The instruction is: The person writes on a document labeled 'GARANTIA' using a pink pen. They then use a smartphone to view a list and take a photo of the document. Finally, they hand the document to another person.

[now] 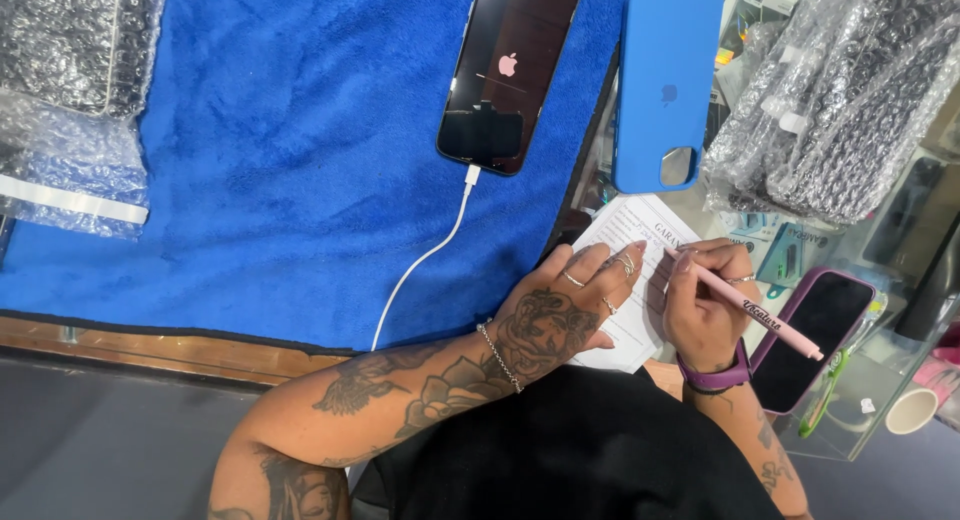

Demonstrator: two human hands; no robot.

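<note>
My left hand point(560, 315) lies flat, fingers spread, on the paper form point(630, 280). Right hand point(705, 305) grips a pink pen point(750, 308), tip on the form, just below the blue phone case point(665, 85).

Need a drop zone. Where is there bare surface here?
Free: blue towel, between the bubble-wrap bags and the charging phone with its white cable. Crowded: right side, where blue case, paper form, both hands, pen and purple-cased phone sit close.

Bright, even overhead light; soft shadows; sharp focus; glare on bubble wrap point(840, 100).
</note>
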